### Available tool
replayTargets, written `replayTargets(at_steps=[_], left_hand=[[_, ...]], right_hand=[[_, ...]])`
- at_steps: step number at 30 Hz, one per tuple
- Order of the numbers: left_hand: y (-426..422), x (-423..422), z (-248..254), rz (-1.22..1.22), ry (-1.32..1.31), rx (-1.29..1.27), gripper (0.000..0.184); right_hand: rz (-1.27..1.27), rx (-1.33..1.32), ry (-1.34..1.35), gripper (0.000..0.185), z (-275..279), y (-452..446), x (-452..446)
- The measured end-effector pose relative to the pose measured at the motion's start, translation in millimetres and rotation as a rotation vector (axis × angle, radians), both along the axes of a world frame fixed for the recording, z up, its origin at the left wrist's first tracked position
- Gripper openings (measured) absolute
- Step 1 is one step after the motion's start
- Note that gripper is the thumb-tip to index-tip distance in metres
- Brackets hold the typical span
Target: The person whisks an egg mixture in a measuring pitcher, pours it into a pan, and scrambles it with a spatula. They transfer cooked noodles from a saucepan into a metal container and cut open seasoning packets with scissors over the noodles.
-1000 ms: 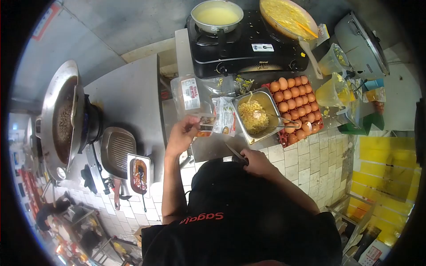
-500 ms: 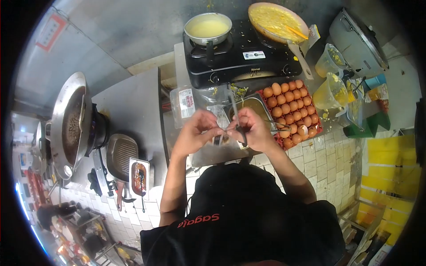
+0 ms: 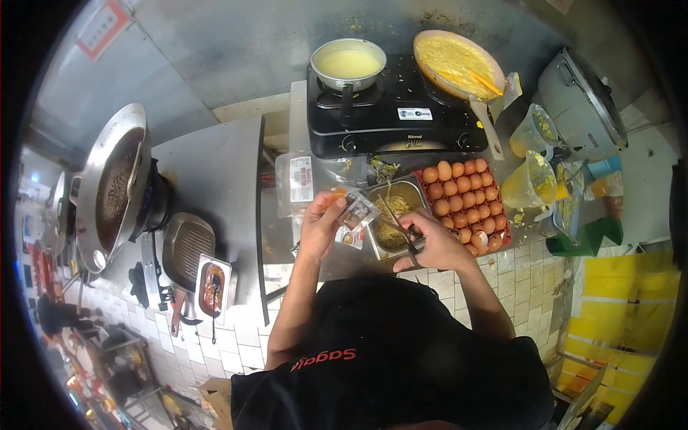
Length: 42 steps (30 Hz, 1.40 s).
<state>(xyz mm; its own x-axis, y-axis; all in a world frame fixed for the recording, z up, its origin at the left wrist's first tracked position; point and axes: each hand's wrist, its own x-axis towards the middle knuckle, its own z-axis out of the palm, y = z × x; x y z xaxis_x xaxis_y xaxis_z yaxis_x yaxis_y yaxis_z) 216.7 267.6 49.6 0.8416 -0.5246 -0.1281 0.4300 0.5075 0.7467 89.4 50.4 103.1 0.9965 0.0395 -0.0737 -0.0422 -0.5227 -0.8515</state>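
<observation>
My left hand (image 3: 319, 226) is closed on a small clear plastic packet (image 3: 358, 212) with printing on it. To its right, my right hand (image 3: 438, 244) grips a pair of scissors (image 3: 412, 247), whose blades point up and left over a steel tray (image 3: 419, 195). Pale yellow chopped food (image 3: 390, 236) lies in that tray. Beneath the packet is another printed packet (image 3: 351, 236), partly covered. A larger clear plastic pack (image 3: 301, 179) with a white label lies behind my left hand.
A red tray of brown eggs (image 3: 462, 201) stands right of the steel tray. Behind is a black gas stove (image 3: 390, 143) with a saucepan (image 3: 349, 61) and a tilted frying pan (image 3: 459, 61). Plastic jugs (image 3: 529, 179) stand at right; a wok (image 3: 115, 186) and grill pan (image 3: 188, 247) at left.
My hands have moved apart from a pinch together. The left now shows the packet plainly, and the scissors have swung down over the steel tray. The camera view has shifted slightly.
</observation>
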Motion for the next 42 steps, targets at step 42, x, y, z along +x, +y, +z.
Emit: replayTargets(at_steps=[42], left_hand=[[16.3,52.1,-37.8,0.022,-0.254,0.280,0.007]], right_hand=[[0.296,-0.328,-0.119,0.030,5.8,23.1,128.7]])
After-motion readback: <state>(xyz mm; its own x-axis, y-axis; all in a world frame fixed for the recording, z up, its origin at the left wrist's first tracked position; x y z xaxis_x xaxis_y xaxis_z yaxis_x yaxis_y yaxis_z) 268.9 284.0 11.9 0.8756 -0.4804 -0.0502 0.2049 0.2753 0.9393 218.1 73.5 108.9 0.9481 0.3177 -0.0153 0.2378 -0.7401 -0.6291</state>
